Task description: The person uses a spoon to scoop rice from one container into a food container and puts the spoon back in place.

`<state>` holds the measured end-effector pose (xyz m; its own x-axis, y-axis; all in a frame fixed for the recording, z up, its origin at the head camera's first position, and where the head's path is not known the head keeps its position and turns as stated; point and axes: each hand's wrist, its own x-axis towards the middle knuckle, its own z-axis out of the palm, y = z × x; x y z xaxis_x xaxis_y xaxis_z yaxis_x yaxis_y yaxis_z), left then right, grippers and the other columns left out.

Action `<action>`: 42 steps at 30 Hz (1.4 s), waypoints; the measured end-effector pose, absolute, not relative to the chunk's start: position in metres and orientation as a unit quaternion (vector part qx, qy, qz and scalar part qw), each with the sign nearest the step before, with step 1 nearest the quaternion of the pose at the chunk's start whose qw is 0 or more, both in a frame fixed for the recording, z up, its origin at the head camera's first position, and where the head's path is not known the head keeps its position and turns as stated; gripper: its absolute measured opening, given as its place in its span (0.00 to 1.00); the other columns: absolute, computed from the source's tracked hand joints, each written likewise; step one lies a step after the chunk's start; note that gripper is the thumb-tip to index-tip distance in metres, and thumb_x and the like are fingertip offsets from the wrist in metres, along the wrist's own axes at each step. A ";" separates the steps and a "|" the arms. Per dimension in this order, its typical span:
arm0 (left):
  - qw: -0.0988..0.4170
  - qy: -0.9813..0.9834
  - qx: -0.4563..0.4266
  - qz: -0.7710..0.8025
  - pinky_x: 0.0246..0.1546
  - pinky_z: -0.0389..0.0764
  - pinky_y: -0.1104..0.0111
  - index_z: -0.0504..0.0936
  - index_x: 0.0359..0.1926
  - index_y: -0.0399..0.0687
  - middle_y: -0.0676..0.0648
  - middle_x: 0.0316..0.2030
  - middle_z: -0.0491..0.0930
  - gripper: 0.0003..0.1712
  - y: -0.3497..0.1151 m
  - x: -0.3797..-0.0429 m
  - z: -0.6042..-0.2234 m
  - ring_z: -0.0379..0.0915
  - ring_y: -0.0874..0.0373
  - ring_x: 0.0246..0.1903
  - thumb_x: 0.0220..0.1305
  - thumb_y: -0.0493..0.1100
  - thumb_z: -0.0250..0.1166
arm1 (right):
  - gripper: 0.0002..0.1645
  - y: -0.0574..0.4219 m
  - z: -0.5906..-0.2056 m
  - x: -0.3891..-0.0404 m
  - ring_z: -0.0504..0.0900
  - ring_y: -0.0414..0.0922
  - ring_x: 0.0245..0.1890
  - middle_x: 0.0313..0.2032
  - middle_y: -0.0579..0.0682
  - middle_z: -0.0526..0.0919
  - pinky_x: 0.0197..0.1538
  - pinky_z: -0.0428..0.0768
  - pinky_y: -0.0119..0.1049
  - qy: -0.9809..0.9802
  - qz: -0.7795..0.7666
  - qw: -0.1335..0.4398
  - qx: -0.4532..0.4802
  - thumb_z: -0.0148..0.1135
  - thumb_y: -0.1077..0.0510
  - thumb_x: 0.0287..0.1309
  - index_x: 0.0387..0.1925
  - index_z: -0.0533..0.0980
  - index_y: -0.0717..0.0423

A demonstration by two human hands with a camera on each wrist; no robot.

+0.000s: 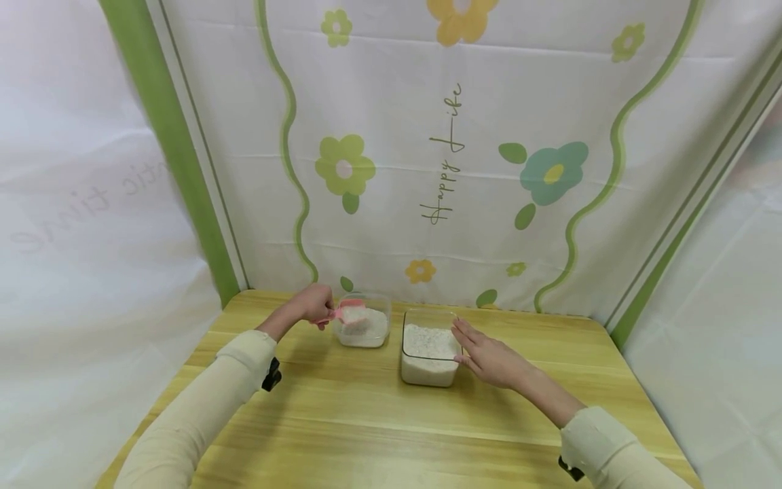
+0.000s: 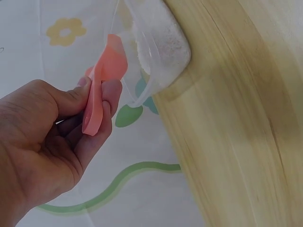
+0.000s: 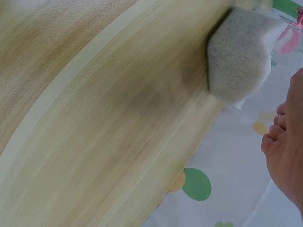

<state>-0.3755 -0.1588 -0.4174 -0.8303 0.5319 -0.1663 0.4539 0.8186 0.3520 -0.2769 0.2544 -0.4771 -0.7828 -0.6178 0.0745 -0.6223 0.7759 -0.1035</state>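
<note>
The left hand (image 1: pixel 316 303) pinches the handle of a pink scoop (image 2: pixel 111 61) between thumb and fingers. In the head view the scoop's bowl is over the clear left container (image 1: pixel 380 339), which holds a heap of white powder (image 1: pixel 371 324). A taller clear container (image 1: pixel 427 373) to the right is filled higher with white, flour-like powder (image 1: pixel 427 339). Against its right side rests the right hand (image 1: pixel 491 356), fingers fairly straight at the rim and thumb near the front corner. The right wrist view shows only part of this hand (image 3: pixel 289 142), at the edge.
Both containers stand near the back of a wooden table (image 1: pixel 342 435). Behind it hangs a white curtain (image 1: pixel 391 231) with printed flowers, and similar cloth encloses both sides. Each wrist carries a small black device (image 1: pixel 271 375).
</note>
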 end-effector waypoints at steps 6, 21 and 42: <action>0.117 0.950 0.260 0.127 0.19 0.71 0.74 0.83 0.13 0.45 0.48 0.13 0.82 0.23 -0.156 -0.376 -0.416 0.78 0.63 0.14 0.68 0.37 0.62 | 0.40 0.254 -0.479 -0.278 0.57 0.57 0.76 0.77 0.61 0.51 0.65 0.72 0.51 -0.942 0.058 0.020 0.330 0.44 0.41 0.76 0.76 0.54 0.63; 0.103 0.964 0.229 0.089 0.22 0.74 0.71 0.80 0.14 0.44 0.46 0.15 0.82 0.20 -0.142 -0.370 -0.412 0.81 0.58 0.18 0.66 0.35 0.64 | 0.40 0.254 -0.477 -0.278 0.59 0.57 0.75 0.76 0.63 0.53 0.64 0.73 0.52 -0.941 0.061 0.024 0.333 0.45 0.42 0.76 0.75 0.54 0.64; -0.033 0.951 0.295 -0.085 0.24 0.78 0.67 0.77 0.22 0.47 0.50 0.23 0.79 0.12 -0.140 -0.368 -0.422 0.72 0.60 0.23 0.60 0.33 0.68 | 0.40 0.256 -0.478 -0.279 0.59 0.57 0.75 0.77 0.62 0.52 0.64 0.73 0.51 -0.940 0.065 0.025 0.333 0.44 0.41 0.76 0.76 0.54 0.63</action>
